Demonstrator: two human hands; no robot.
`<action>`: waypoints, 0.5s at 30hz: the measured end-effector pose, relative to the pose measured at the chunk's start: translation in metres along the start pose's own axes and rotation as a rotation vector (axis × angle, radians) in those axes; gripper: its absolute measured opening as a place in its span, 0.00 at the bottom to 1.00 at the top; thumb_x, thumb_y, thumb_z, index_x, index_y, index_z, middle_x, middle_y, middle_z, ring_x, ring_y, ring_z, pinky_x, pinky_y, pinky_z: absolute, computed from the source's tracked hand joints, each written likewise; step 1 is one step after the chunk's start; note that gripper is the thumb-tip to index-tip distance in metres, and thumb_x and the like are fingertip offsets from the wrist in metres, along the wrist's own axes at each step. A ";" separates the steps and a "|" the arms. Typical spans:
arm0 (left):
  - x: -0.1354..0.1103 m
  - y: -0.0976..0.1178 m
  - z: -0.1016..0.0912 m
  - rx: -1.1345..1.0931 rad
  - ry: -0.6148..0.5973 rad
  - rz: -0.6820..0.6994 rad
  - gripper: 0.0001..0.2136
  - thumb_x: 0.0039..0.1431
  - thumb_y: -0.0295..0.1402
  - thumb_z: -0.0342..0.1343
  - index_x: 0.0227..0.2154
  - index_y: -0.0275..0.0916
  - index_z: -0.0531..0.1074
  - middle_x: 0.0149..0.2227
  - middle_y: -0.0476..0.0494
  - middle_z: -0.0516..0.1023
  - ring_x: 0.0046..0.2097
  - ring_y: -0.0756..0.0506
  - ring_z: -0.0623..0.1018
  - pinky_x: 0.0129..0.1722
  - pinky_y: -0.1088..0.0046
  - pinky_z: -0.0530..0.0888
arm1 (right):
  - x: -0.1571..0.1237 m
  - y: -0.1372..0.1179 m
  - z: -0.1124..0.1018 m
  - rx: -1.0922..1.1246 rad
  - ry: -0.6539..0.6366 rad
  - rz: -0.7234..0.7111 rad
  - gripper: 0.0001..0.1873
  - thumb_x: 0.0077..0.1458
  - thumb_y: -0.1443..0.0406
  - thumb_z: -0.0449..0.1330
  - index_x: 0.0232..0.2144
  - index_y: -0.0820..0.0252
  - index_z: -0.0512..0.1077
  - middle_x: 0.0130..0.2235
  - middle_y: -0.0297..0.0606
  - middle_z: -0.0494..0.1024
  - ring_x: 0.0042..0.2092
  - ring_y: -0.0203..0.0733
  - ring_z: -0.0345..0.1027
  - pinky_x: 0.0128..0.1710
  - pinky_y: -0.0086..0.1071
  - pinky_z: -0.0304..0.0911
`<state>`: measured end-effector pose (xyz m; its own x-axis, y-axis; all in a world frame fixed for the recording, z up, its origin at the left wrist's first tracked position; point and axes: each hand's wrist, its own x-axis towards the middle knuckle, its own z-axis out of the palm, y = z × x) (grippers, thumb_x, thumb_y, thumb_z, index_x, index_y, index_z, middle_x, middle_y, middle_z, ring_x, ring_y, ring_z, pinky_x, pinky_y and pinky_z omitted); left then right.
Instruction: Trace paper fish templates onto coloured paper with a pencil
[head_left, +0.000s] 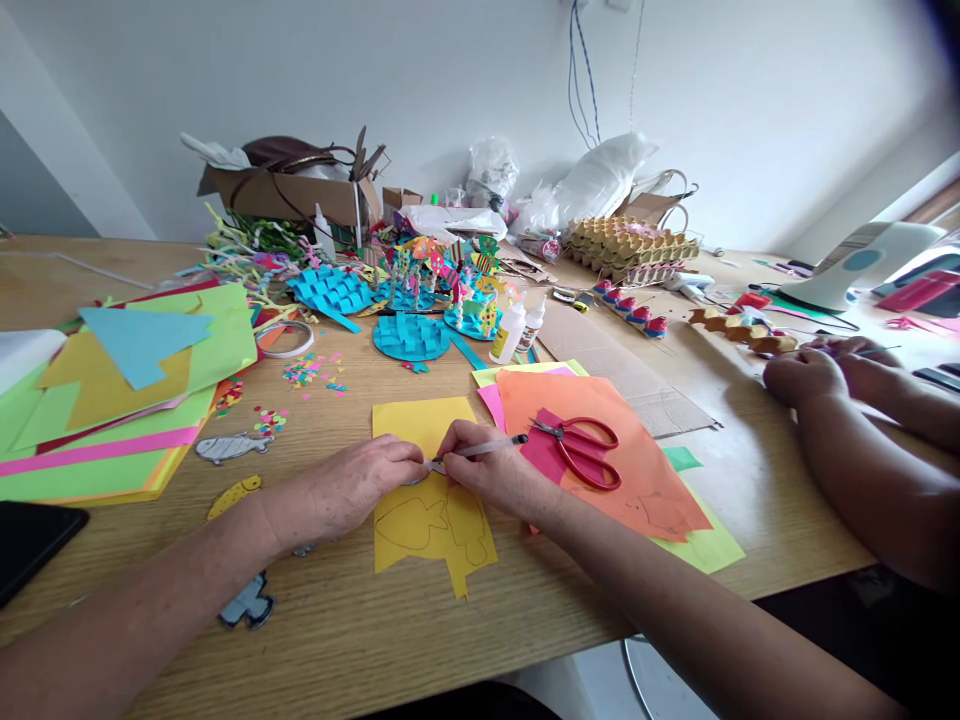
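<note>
My right hand [484, 465] is closed around a pen [491, 446], its tip end down on a yellow sheet of paper [465, 425]. Beside it, my left hand [367, 480] has its fingers together, pressing a small pale paper cut-out [438, 466] against the sheet; most of that piece is hidden under the fingers. Pencil-like outlines, one fish-shaped, show on the sheet's lower half. Left of the sheet lie a grey fish cut-out [234, 447], a yellow cut-out [234, 495] partly behind my forearm, and a blue-grey cut-out [247, 602].
Red-handled scissors [589, 450] rest on orange paper [637, 490] at the right. Coloured sheets [217, 350] are stacked left, near a tape roll [285, 340]. Glue bottles [510, 332] and blue woven paper discs [411, 336] stand behind. Another person's hands [810, 375] work at far right.
</note>
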<state>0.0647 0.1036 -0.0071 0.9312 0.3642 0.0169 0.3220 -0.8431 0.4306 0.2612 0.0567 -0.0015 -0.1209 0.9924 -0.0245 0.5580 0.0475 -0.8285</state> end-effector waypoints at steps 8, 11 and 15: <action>-0.006 0.007 0.007 0.086 0.025 -0.086 0.17 0.66 0.22 0.38 0.49 0.43 0.66 0.43 0.46 0.67 0.45 0.46 0.68 0.45 0.72 0.65 | 0.003 0.002 0.000 -0.029 0.006 -0.015 0.09 0.42 0.76 0.53 0.22 0.58 0.64 0.20 0.28 0.71 0.23 0.34 0.63 0.21 0.25 0.51; -0.006 0.007 0.008 0.095 0.018 -0.090 0.17 0.65 0.22 0.38 0.50 0.44 0.65 0.43 0.47 0.68 0.46 0.47 0.68 0.46 0.72 0.65 | 0.003 0.000 0.000 -0.034 0.004 -0.012 0.08 0.43 0.75 0.53 0.22 0.57 0.64 0.20 0.28 0.71 0.23 0.34 0.63 0.21 0.25 0.52; -0.007 0.008 0.009 0.111 0.006 -0.112 0.17 0.65 0.22 0.38 0.50 0.45 0.65 0.45 0.47 0.68 0.47 0.46 0.68 0.47 0.71 0.65 | 0.004 -0.003 0.002 -0.041 0.003 -0.012 0.08 0.43 0.75 0.53 0.22 0.57 0.64 0.20 0.28 0.71 0.24 0.34 0.63 0.21 0.25 0.52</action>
<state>0.0626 0.0912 -0.0117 0.8874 0.4606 -0.0206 0.4412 -0.8353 0.3281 0.2577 0.0606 -0.0002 -0.1255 0.9920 -0.0128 0.5895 0.0641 -0.8052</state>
